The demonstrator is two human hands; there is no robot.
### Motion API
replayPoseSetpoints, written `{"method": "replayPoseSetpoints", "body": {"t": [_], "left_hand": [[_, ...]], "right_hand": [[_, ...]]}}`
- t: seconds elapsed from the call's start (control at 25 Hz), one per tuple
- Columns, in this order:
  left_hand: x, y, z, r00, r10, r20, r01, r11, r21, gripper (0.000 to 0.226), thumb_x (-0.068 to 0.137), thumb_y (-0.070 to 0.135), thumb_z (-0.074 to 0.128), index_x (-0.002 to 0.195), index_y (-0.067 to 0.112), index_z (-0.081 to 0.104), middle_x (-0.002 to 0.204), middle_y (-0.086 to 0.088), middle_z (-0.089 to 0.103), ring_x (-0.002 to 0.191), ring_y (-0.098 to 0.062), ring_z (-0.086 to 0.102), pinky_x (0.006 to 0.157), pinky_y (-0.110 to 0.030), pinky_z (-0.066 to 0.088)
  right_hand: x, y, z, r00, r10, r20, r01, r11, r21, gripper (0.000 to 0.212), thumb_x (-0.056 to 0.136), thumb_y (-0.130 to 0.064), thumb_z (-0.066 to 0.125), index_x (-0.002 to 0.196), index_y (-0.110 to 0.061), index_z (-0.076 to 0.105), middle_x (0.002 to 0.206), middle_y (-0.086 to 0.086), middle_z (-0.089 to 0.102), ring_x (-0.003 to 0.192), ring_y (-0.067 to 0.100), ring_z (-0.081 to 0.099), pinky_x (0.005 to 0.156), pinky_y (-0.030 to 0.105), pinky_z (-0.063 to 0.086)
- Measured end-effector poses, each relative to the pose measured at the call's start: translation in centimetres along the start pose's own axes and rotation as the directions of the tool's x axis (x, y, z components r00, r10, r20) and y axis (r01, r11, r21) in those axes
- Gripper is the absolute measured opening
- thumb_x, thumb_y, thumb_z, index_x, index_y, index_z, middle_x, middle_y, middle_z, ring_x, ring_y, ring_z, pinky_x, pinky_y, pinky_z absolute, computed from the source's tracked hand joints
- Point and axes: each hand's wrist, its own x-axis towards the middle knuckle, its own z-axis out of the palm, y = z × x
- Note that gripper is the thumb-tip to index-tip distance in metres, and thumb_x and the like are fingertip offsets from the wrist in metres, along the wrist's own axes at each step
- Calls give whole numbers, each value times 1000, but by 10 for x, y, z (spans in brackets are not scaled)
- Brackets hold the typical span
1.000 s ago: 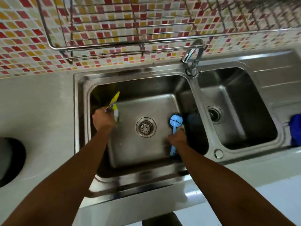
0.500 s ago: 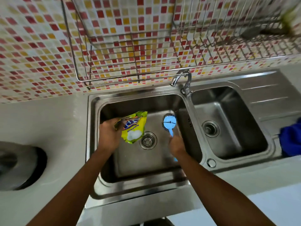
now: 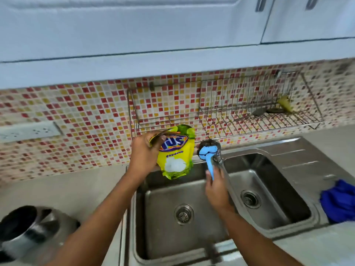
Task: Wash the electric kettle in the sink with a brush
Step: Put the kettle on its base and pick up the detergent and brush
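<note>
My left hand (image 3: 144, 153) grips a yellow-green detergent pouch (image 3: 175, 152) upside down above the back of the left sink basin (image 3: 153, 223). My right hand (image 3: 216, 186) holds the blue handle of a dish brush (image 3: 208, 153), with its round head raised beside the pouch and in front of the faucet (image 3: 218, 160). The steel electric kettle (image 3: 28, 230) stands open on the counter at the lower left, apart from both hands.
A second basin (image 3: 272, 191) lies to the right, with a drainboard and a blue cloth (image 3: 340, 200) beyond it. A wire dish rack (image 3: 226, 120) hangs on the mosaic tile wall above the sink. White cabinets run overhead. A wall socket (image 3: 28, 130) sits at the left.
Both hands have risen out of the left basin, carrying the pouch and the brush up toward the faucet. My view has tilted upward, bringing the cabinets and the kettle into sight.
</note>
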Motion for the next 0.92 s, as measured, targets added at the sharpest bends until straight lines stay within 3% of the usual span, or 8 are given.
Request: {"method": "replayPoseSetpoints", "body": {"t": [0.12, 0.32, 0.4, 0.48, 0.56, 0.68, 0.92], "left_hand": [[27, 19, -4, 1000, 10, -29, -10, 1000, -12, 18, 96, 13, 64, 108, 6, 76, 90, -1, 76, 68, 2, 66, 58, -12, 48], [65, 34, -7, 989, 46, -143, -37, 997, 65, 22, 98, 12, 60, 112, 3, 74, 100, -13, 76, 77, -19, 67, 61, -23, 48], [77, 35, -7, 983, 67, -169, -48, 993, 112, 22, 98, 12, 59, 114, 5, 74, 105, -14, 76, 87, -25, 70, 63, -22, 43], [86, 36, -5, 979, 100, -177, -67, 981, 183, 23, 99, 13, 58, 114, 4, 73, 109, -16, 75, 96, -30, 70, 65, -10, 37], [94, 34, -4, 977, 117, -179, -79, 975, 205, 23, 100, 12, 57, 114, 2, 73, 110, -17, 74, 98, -30, 69, 65, -6, 34], [103, 23, -5, 982, 63, -176, -23, 975, 223, 24, 100, 12, 56, 113, 2, 73, 108, -19, 74, 96, -33, 69, 70, -23, 38], [97, -17, -4, 991, -37, -128, 75, 949, 307, 25, 101, 10, 53, 109, -1, 73, 106, -22, 73, 94, -38, 67, 70, -30, 41]], "right_hand": [[28, -32, -14, 993, -103, -57, 103, 995, 1, 36, 96, -16, 57, 129, -4, 59, 118, 13, 57, 106, 26, 57, 93, 27, 41], [79, -73, -20, 991, -129, 22, 130, 985, -113, 33, 96, -31, 55, 118, -8, 65, 106, 12, 57, 88, 27, 59, 79, 40, 54], [98, -86, -23, 991, -111, 79, 123, 979, -161, 31, 96, -29, 55, 112, -6, 68, 100, 13, 56, 80, 26, 56, 75, 37, 53], [115, -95, -24, 988, -88, 129, 114, 970, -215, 29, 96, -28, 56, 107, -5, 70, 96, 15, 57, 76, 25, 53, 74, 35, 50], [128, -101, -22, 985, -77, 151, 121, 944, -307, 30, 95, -29, 56, 103, -4, 71, 95, 15, 61, 80, 27, 56, 73, 35, 50], [145, -101, -18, 975, 16, 220, 81, 902, -424, 34, 94, -33, 54, 104, -4, 69, 99, 14, 64, 92, 28, 61, 74, 34, 52], [158, -97, -9, 955, 94, 280, 61, 865, -498, 32, 91, -30, 58, 114, -8, 65, 110, 11, 67, 101, 29, 63, 86, 35, 54]]}}
